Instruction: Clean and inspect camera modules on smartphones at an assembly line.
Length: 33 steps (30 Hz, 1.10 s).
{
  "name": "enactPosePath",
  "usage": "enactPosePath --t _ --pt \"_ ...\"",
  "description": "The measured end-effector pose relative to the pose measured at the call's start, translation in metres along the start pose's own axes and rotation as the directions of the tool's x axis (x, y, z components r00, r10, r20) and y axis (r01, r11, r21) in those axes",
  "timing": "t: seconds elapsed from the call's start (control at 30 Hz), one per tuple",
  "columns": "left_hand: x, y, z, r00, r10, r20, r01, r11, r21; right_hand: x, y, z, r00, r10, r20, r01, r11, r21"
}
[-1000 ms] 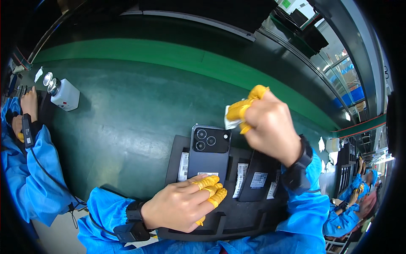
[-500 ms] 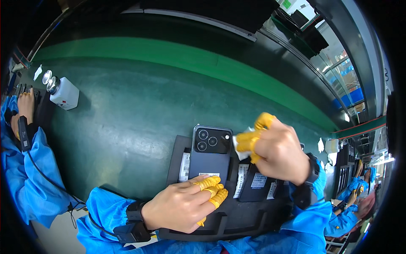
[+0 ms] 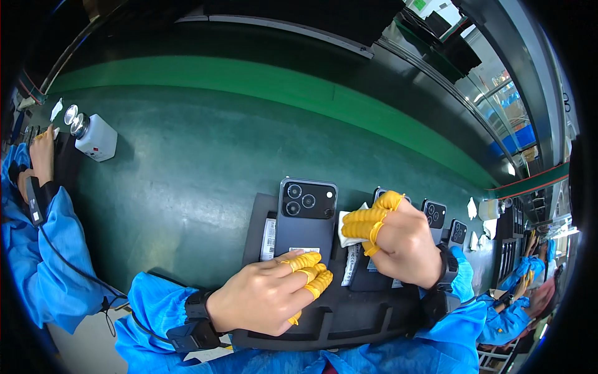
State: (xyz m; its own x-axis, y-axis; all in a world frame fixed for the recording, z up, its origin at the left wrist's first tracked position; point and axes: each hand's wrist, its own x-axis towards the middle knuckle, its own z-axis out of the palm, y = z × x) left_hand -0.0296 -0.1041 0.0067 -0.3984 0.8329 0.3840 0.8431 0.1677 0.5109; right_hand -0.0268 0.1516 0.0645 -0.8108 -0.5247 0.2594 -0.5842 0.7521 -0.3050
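Observation:
A dark smartphone (image 3: 304, 234) with three camera lenses stands out over the black foam tray (image 3: 356, 325), its back facing me. My left hand (image 3: 265, 298), in yellow finger cots, is closed round its lower end, covering that part and the lower edge of a white label. To the right of the phone, apart from it, my right hand (image 3: 398, 240) pinches a folded white wipe (image 3: 350, 233); its fingers wear yellow cots too. Below that hand, another dark phone (image 3: 364, 282) lies in the tray, partly hidden by the hand.
Further phones (image 3: 434, 214) stand in a row on the right beyond my right arm. A white pump bottle (image 3: 99, 138) is at the far left of the green bench (image 3: 205, 143), near a co-worker's hand (image 3: 42, 156). Another bottle (image 3: 489, 209) and more co-workers are on the right.
My right hand has come down toward me with the wipe, and more of the phones behind it show. My left hand keeps its hold on the phone; the whole view has shifted slightly.

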Motion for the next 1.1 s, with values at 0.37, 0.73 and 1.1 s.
enactPosePath --t 0.37,0.73,1.1 --pt "-0.002 -0.004 0.0 1.0 0.014 -0.021 -0.014 1.0 0.0 -0.002 0.002 0.001 0.991 -0.127 -0.039 0.118 0.974 -0.191" --pt "-0.002 0.0 0.0 0.999 0.003 -0.037 -0.003 1.0 -0.009 -0.001 -0.009 -0.001 0.998 -0.067 0.002 0.067 0.989 -0.129" --pt "0.011 -0.004 -0.005 0.999 0.046 0.015 -0.047 0.998 0.047 -0.128 -0.011 -0.046 0.929 0.332 -0.165 -0.362 0.908 -0.212"
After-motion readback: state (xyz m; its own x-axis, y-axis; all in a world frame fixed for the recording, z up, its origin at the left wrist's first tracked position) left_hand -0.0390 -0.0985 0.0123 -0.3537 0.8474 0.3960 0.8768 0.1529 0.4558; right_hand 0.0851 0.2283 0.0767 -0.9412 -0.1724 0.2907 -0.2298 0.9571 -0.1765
